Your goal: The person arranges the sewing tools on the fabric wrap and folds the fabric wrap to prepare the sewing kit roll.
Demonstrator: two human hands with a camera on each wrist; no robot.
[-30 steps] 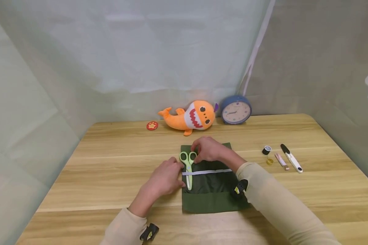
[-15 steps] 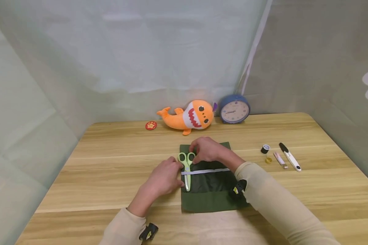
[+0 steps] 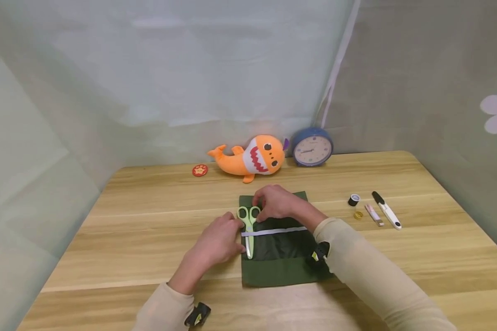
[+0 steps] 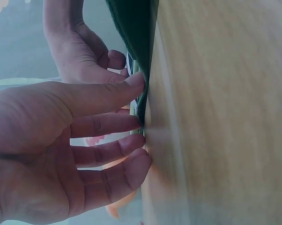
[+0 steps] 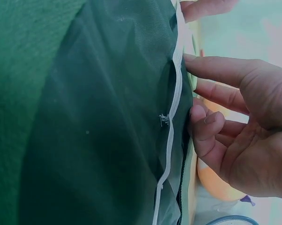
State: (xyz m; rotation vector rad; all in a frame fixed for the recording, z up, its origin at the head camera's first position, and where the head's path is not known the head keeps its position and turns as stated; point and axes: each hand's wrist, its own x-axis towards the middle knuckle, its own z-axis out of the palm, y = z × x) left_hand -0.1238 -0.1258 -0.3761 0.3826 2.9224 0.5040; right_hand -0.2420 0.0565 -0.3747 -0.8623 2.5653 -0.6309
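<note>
Pale-green scissors (image 3: 249, 227), likely light, stiff, best gripped at 12 o'clock, lie between left hand (image 3: 219, 240) at nine, fingers extended, and right hand (image 3: 276, 202) at one, grip unclear.

The scissors (image 3: 249, 227) are light green, the cloth (image 3: 285, 272) dark green.

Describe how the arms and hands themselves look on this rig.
The left hand and right hand are ungloved. A plain beige fabric left sleeve and matching right sleeve stop short of them. A small, boxy black left wrist device and similar right wrist device each show a yellow-green marking.
</note>
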